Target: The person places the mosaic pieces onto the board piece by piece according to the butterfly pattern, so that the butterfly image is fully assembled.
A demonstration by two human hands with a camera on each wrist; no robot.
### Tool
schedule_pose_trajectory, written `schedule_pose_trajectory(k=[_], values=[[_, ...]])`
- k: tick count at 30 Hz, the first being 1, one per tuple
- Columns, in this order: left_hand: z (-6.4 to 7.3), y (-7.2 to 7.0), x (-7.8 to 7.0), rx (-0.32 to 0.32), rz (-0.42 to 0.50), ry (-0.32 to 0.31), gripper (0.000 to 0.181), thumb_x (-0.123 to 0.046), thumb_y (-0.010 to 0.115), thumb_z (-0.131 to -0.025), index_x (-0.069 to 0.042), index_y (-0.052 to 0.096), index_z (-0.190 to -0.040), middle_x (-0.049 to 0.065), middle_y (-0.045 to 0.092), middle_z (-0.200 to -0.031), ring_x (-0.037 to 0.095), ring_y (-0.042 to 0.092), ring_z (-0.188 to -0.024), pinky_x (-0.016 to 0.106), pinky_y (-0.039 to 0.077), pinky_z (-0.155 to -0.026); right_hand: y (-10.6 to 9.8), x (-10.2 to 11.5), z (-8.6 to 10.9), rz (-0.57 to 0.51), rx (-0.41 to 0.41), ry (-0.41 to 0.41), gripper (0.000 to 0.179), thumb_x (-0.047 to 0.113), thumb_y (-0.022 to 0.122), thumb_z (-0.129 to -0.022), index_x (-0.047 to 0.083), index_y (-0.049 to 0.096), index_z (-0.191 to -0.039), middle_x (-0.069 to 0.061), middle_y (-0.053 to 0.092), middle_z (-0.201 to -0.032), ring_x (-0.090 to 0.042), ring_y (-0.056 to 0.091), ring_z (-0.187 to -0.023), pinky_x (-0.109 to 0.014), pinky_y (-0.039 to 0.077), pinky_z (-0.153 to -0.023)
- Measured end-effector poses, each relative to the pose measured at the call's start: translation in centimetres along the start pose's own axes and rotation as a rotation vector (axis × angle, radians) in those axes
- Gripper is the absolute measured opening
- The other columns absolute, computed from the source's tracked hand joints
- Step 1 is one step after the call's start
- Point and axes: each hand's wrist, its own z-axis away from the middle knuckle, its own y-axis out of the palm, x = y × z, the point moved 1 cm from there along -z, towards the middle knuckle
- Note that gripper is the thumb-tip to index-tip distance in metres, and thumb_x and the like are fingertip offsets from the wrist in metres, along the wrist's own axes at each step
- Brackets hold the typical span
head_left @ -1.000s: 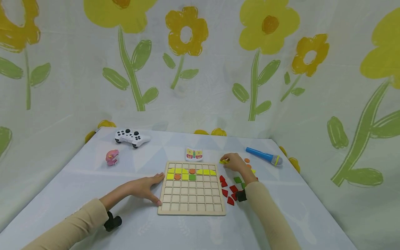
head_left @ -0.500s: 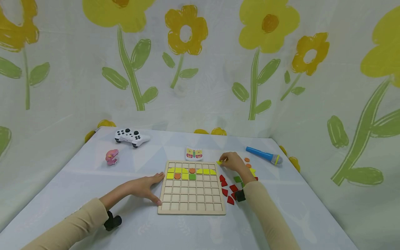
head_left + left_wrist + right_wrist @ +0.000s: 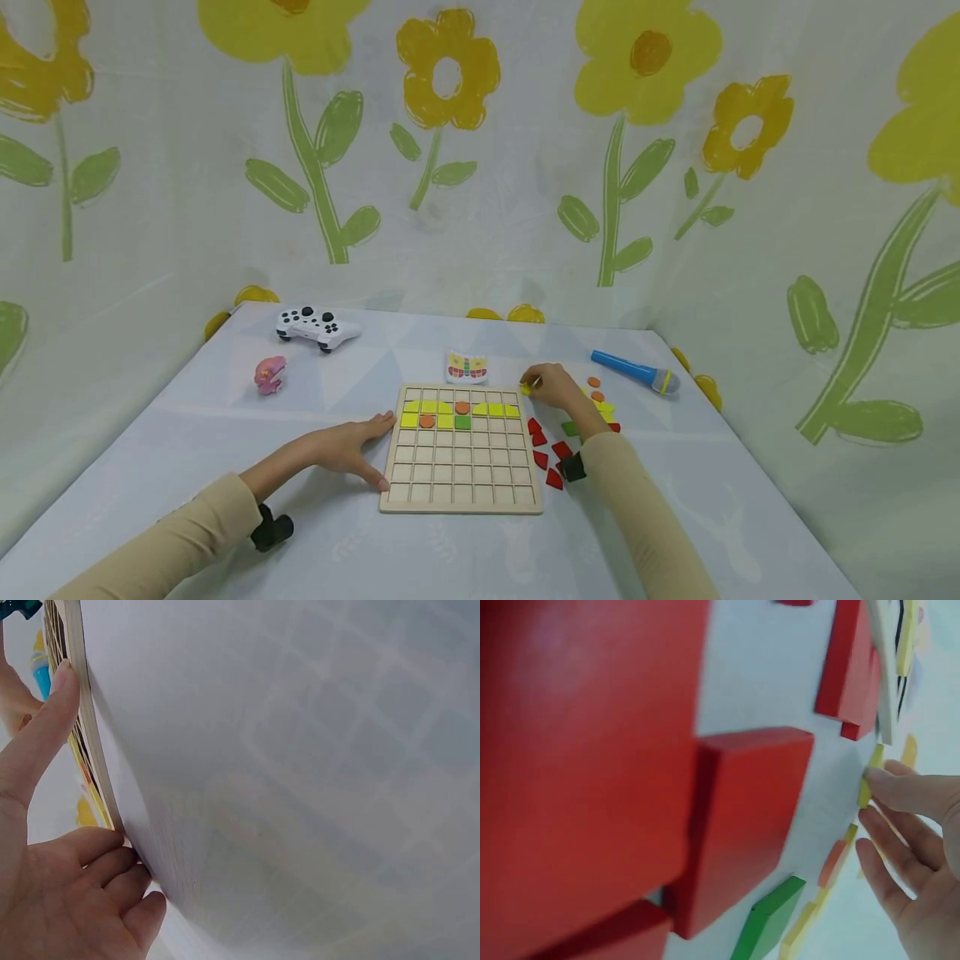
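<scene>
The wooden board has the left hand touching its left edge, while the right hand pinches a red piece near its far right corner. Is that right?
Not quite: the piece pinched by the right hand is yellow, as the right wrist view shows. The left hand does touch the left edge of the wooden board.

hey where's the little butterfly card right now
In the head view, the butterfly card lies near the middle, just beyond the far edge of the wooden grid board, with the right hand to its right.
</scene>
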Motion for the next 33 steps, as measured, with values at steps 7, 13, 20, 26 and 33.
schedule_pose_trajectory(k=[7,13,20,26,33], values=[[0.0,0.0,0.0,0.002,0.007,0.002,0.108,-0.042,0.085,-0.070,0.001,0.027,-0.150,0.020,0.021,-0.157,0.037,0.017,-0.144,0.052,0.021,-0.113,-0.3,0.0,0.3,-0.031,0.051,0.050,0.022,-0.001,0.072,-0.084,0.007,0.070,-0.105,-0.009,0.065,-0.102,-0.025,0.059,-0.095,-0.036,0.053,-0.084],[0.0,-0.1,0.0,0.004,0.009,0.001,0.108,-0.041,0.085,-0.070,0.001,0.026,-0.150,0.020,0.020,-0.157,0.037,0.017,-0.144,0.053,0.020,-0.113,-0.7,-0.2,1.0,-0.056,0.053,0.061,0.021,0.002,0.077,-0.080,0.010,0.070,-0.098,-0.008,0.066,-0.098,-0.023,0.060,-0.090,-0.035,0.054,-0.079],[0.0,-0.1,0.0,0.001,0.006,-0.004,0.108,-0.041,0.085,-0.070,0.000,0.026,-0.151,0.020,0.020,-0.157,0.037,0.017,-0.144,0.053,0.020,-0.113,-1.2,-0.2,1.7,-0.051,0.004,-0.083,0.015,0.002,0.071,-0.085,0.009,0.073,-0.099,-0.007,0.069,-0.095,-0.023,0.062,-0.089,-0.033,0.054,-0.074],[0.1,0.0,0.0,-0.004,0.006,-0.010,0.108,-0.042,0.085,-0.069,0.000,0.027,-0.150,0.020,0.021,-0.157,0.037,0.017,-0.144,0.054,0.021,-0.113,-1.4,1.6,2.4,-0.088,-0.032,-0.162,0.015,0.003,0.068,-0.088,0.007,0.073,-0.102,-0.003,0.069,-0.093,-0.019,0.060,-0.084,-0.033,0.053,-0.078],[0.1,-0.1,-0.1,-0.001,0.006,-0.011,0.108,-0.041,0.085,-0.070,0.000,0.027,-0.151,0.019,0.021,-0.157,0.037,0.017,-0.144,0.053,0.021,-0.113,-0.5,4.1,3.3,-0.136,0.014,-0.224,0.015,0.005,0.069,-0.088,0.009,0.074,-0.102,0.001,0.070,-0.093,-0.015,0.061,-0.081,-0.028,0.053,-0.075]])
